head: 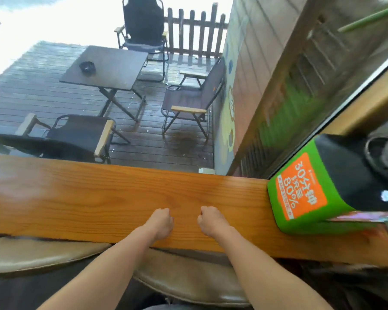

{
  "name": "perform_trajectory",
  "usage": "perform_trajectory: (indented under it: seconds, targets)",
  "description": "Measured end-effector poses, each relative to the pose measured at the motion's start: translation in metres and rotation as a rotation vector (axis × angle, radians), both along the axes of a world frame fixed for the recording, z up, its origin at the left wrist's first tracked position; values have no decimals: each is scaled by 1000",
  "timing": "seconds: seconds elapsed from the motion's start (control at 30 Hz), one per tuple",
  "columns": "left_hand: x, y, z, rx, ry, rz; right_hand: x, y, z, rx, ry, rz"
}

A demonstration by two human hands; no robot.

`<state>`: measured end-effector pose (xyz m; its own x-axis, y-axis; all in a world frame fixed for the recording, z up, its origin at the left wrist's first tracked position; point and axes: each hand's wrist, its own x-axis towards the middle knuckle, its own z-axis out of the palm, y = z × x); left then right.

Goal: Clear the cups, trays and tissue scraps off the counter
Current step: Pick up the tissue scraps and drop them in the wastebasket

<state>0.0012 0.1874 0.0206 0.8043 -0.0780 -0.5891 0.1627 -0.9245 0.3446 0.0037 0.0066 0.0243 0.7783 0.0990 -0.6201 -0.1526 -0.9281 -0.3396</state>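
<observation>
A long wooden counter [87, 198] runs across the view below a window. My left hand [160, 222] and my right hand [211, 221] rest on it near the middle, a short gap between them. Both are curled into loose fists with nothing in them. No cups, trays or tissue scraps show on the stretch of counter in view.
A green and black box with an orange label [318, 193] stands on the counter at the right. Padded stool seats [188, 280] sit below the counter's near edge. Through the glass is a wet deck with a dark folding table [108, 66] and several folding chairs.
</observation>
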Motion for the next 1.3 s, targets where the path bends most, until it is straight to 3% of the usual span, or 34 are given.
perform_trajectory:
  seconds: [0.27, 0.47, 0.73, 0.93, 1.13, 1.3]
  targets:
    - [-25, -92, 28, -151, 62, -370, -116, -86, 44, -104, -126, -422]
    - [-94, -173, 34, -259, 0, -593, -217, -145, 52, -147, -121, -699]
    - [-167, -294, 23, -213, -19, -844, -310, -223, 35, -140, -139, -831]
    - [-209, -380, -14, -62, -35, -1004, -357, -313, -13, -70, -94, -858]
    - [-218, -419, -78, 68, -66, -1137, -361, -344, -78, 14, -51, -875]
    - [-205, -437, -158, 45, 2, -971, -350, -354, -156, 36, -74, -921]
